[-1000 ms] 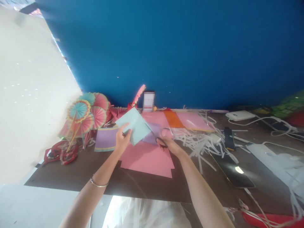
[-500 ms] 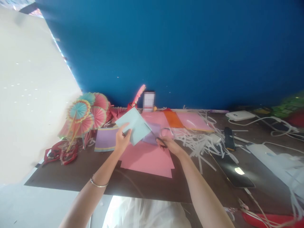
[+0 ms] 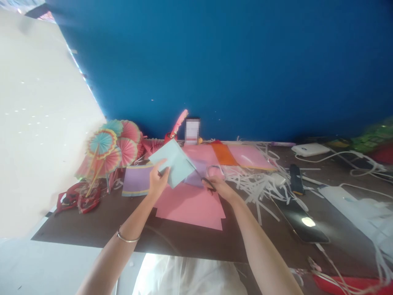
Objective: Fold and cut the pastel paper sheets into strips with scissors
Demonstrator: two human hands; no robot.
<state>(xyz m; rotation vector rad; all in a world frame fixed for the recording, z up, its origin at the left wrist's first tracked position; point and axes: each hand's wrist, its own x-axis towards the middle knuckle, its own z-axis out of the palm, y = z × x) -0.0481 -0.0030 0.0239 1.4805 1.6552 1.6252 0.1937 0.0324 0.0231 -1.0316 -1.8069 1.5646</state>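
My left hand [image 3: 159,179] pinches a light blue sheet of paper [image 3: 175,160] by its lower left side, thumb on top, and holds it tilted above the table. My right hand [image 3: 217,186] is closed round the handles of a pair of scissors [image 3: 201,175]. The scissors' blades lie along the right edge of the blue paper. Under both hands are a pink sheet [image 3: 190,208] and a purple sheet [image 3: 198,170]. Another purple sheet [image 3: 136,180] with yellow and blue borders lies left of my left hand.
Folded paper fans [image 3: 104,145] stand at the left near red ribbon loops [image 3: 80,197]. White paper strips [image 3: 254,184] are heaped on the right, beside a phone [image 3: 302,221], a power bank [image 3: 310,149] and cables. A blue wall [image 3: 233,69] rises behind the table [image 3: 123,225].
Almost nothing differs. Both hands, the blue paper and the scissors stay in practically the same place.
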